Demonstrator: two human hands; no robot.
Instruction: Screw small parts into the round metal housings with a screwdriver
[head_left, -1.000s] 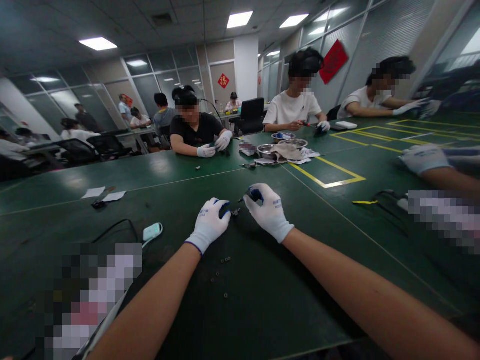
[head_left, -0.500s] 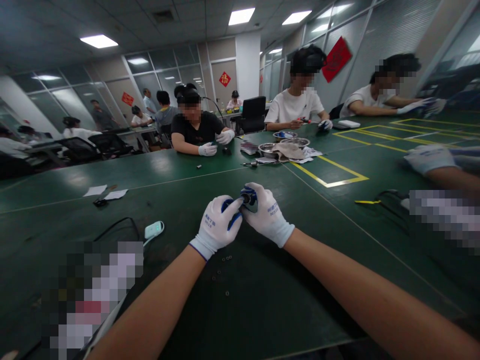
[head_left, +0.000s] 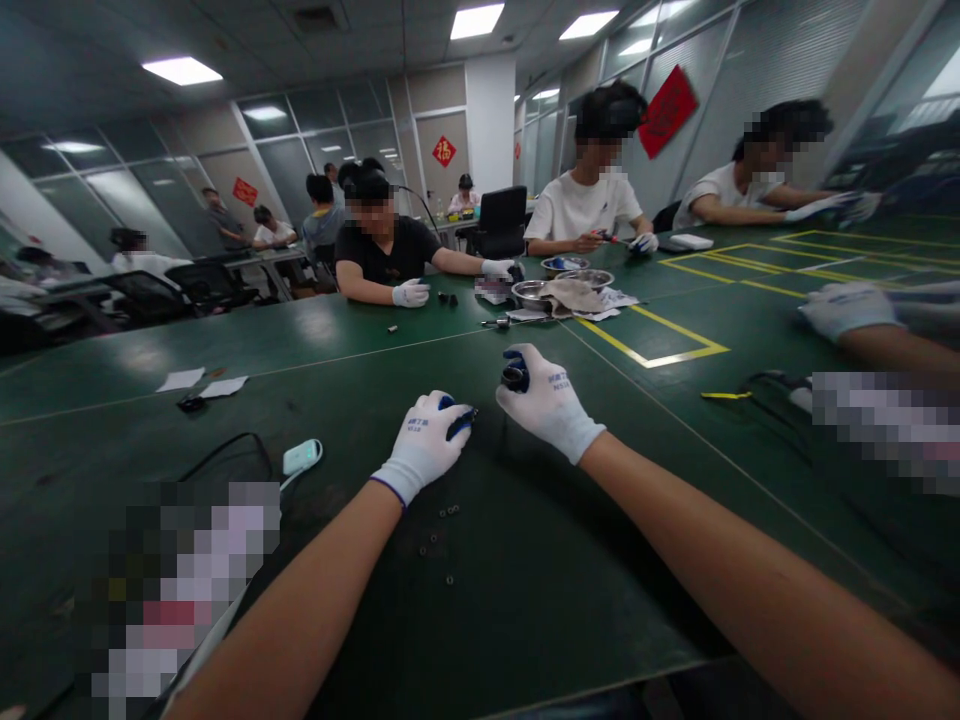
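Note:
My right hand point(head_left: 546, 398), in a white glove with blue palm, is closed around a dark round part point(head_left: 514, 376) with a ring-like rim, held above the green table. To its left and slightly lower, my left hand point(head_left: 427, 440), gloved alike, has its thumb and fingers pinched together. A tiny dark tip shows at those fingertips, too small to name. The two hands are apart. Several small metal rings point(head_left: 450, 580) lie scattered on the table below my left hand.
Steel bowls point(head_left: 531, 291) and a beige cloth point(head_left: 577, 298) stand across the green table point(head_left: 600, 620). A pale device with a cable point(head_left: 301, 457) and papers point(head_left: 225, 387) lie left. Co-workers sit opposite; another person's gloved hand point(head_left: 851, 308) is at right.
My hands, together on the round part before, have separated. The right keeps the part; the left has moved down and left, off it. The co-worker opposite has stretched an arm towards the bowls.

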